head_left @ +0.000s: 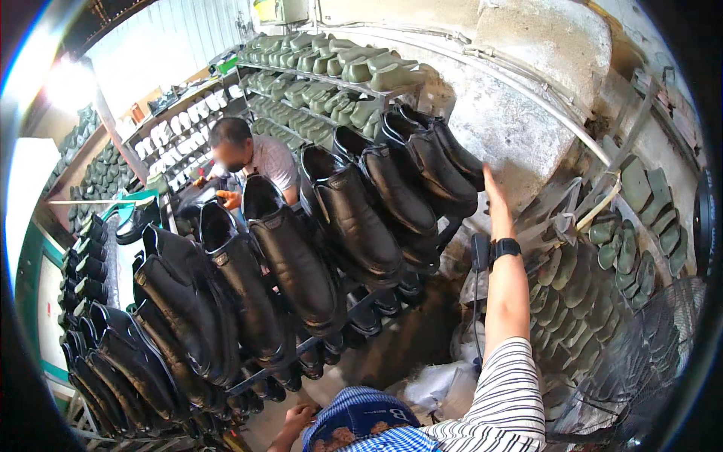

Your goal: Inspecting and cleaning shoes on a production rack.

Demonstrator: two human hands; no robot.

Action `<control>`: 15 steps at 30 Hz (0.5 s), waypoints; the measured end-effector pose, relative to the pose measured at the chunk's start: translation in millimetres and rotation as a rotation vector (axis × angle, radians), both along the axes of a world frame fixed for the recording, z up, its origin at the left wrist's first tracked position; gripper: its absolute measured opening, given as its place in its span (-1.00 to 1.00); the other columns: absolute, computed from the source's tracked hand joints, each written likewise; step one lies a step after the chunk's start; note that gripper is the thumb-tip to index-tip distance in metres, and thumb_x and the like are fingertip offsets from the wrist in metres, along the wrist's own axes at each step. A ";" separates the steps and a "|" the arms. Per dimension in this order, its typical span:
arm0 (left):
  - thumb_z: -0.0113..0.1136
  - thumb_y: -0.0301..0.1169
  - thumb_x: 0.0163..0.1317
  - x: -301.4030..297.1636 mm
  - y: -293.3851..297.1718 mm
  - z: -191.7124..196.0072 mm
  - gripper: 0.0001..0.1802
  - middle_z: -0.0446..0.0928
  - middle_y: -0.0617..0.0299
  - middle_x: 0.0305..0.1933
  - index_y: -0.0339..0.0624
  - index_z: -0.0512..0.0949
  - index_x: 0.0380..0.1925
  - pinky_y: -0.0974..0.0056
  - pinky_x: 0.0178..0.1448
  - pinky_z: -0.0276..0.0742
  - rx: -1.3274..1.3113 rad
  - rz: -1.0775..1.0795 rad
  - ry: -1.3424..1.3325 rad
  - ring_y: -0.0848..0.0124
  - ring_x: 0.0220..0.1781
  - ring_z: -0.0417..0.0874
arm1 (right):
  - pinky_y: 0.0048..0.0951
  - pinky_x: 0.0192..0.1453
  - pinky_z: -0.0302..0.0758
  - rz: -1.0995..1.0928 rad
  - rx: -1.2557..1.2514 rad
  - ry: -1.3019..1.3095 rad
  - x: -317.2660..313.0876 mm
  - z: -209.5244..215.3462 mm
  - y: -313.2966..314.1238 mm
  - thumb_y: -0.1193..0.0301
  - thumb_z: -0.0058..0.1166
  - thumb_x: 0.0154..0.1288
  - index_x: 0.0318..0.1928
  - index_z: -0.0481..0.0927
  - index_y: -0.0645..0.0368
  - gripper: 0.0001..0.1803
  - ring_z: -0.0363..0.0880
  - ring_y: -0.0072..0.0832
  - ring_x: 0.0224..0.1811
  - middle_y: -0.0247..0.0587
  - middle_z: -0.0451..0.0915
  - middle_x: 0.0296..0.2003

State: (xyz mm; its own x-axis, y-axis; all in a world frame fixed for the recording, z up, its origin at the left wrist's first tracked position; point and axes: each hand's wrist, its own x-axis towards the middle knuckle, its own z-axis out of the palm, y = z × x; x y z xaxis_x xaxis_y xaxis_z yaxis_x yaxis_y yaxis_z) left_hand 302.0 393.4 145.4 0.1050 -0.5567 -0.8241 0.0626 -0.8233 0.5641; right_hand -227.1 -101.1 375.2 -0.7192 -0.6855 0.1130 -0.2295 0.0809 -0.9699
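Observation:
Black leather slip-on shoes (358,215) stand in a slanting row on the top of a metal rack in front of me. My right hand (493,197) is at the far right end of that row, its fingers stretched along the outer side of the last black shoe (458,154). A dark band circles that wrist. Low down, beside my blue checked apron (384,437), my left hand (301,416) has its fingers curled. Whatever they may hold is hidden.
Another person (260,154) works behind the rack. Shelves of green shoe lasts (324,98) stand at the back, and white shoe forms (181,139) line another shelf. More green lasts (576,290) are piled at right, near a black mesh guard (640,369). White plastic bags (437,388) lie below my right arm.

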 end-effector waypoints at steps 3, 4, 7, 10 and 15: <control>0.02 -0.30 0.25 -3.7 -0.7 4.4 -0.54 0.57 0.09 -0.19 -0.41 0.36 0.07 0.33 -0.24 0.58 -0.055 0.010 0.032 0.33 -0.22 0.63 | 0.00 0.08 0.37 0.193 0.452 -0.020 2.4 16.6 -20.1 -0.35 0.16 -0.23 0.24 0.22 0.37 0.20 0.34 0.01 0.16 0.14 0.26 0.21; 0.02 -0.29 0.26 -8.5 -5.7 5.6 -0.53 0.57 0.09 -0.18 -0.42 0.36 0.07 0.34 -0.26 0.57 -0.041 -0.012 0.034 0.35 -0.24 0.62 | -0.10 -0.05 0.45 0.135 0.396 -0.002 1.0 18.2 -22.4 -0.29 0.18 -0.17 0.15 0.37 0.30 0.04 0.46 -0.08 0.02 0.09 0.40 0.09; 0.02 -0.28 0.26 -18.6 -19.2 13.5 -0.51 0.57 0.09 -0.17 -0.42 0.35 0.08 0.35 -0.27 0.55 -0.071 -0.127 -0.009 0.38 -0.26 0.61 | -0.22 -0.20 0.50 0.221 0.062 -0.424 0.8 21.0 -30.4 -0.19 0.22 -0.11 -0.01 0.47 0.19 -0.20 0.54 -0.23 -0.20 -0.04 0.53 -0.10; 0.02 -0.27 0.26 -26.6 -19.7 16.6 -0.50 0.57 0.10 -0.15 -0.41 0.33 0.10 0.36 -0.26 0.53 -0.113 -0.184 -0.033 0.40 -0.26 0.61 | -0.30 -0.43 0.54 0.178 -0.134 -0.575 15.0 36.8 -21.5 0.01 0.30 -0.08 -0.16 0.48 0.23 -0.38 0.55 -0.30 -0.41 -0.12 0.55 -0.29; 0.01 -0.30 0.28 -33.9 -32.9 28.7 -0.51 0.55 0.09 -0.13 -0.38 0.31 0.13 0.36 -0.23 0.54 -0.181 -0.147 0.106 0.39 -0.24 0.61 | -0.29 -0.48 0.62 0.125 -0.456 -0.858 11.9 32.0 57.3 0.19 0.25 0.08 -0.14 0.46 0.31 -0.52 0.60 -0.30 -0.37 -0.04 0.55 -0.28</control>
